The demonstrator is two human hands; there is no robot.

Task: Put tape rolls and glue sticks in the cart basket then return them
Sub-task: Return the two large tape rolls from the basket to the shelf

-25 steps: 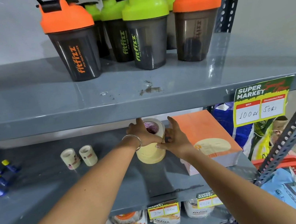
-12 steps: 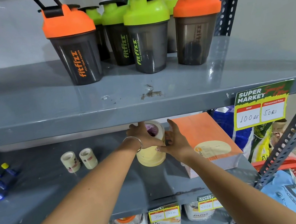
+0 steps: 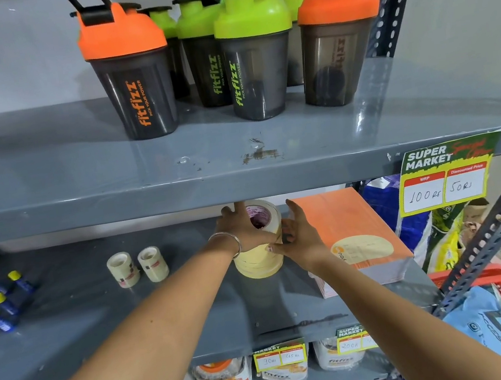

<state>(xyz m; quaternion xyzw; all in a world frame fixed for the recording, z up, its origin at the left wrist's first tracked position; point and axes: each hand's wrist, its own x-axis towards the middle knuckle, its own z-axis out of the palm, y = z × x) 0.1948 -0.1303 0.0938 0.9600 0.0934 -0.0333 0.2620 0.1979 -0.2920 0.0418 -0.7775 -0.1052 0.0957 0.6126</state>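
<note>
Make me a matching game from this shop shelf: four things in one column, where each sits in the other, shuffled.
Things:
1. shaker bottles
2. glue sticks
3. stack of masking tape rolls
4. orange box

Places:
A. middle shelf, far left
B. between both hands
C. top shelf
D. middle shelf, just right of the hands

Pairs: 1-C, 2-A, 3-B, 4-D

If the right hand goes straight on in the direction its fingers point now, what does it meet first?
The right hand points up and back along the tape stack, beside the orange box. It would probably meet the underside of the upper shelf first, though depth is unclear.
</note>
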